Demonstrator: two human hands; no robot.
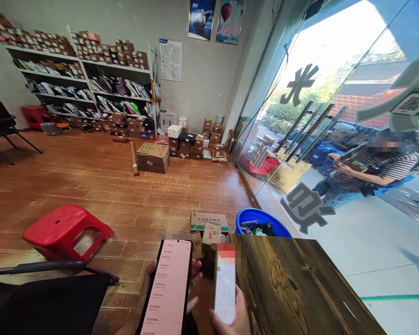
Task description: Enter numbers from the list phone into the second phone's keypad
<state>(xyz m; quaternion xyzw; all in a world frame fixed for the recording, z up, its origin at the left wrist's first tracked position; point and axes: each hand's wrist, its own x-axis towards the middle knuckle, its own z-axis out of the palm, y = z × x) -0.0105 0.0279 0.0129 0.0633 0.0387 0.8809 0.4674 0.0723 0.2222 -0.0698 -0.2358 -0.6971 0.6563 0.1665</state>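
Observation:
Close to me, my left hand (194, 275) is wrapped round a black-edged smartphone (167, 288). Its lit pinkish screen shows a list of numbers in rows; the text is mostly too small to read. My fingers come round the phone's right edge. To the right, my right hand (238, 312) grips a second smartphone (225, 291) by its lower part, thumb at the left edge. That screen is bright white with a red band at the top, partly blurred. The second phone is beside the left edge of a dark wooden table (293, 279).
Small cardboard boxes (211, 233) and a blue bin (261, 217) stand beyond the table. At left are a red stool (64, 228) and a black chair (42, 298). Parcel shelves (115, 67) line the back wall. Behind the glass at right sits a person (373, 167).

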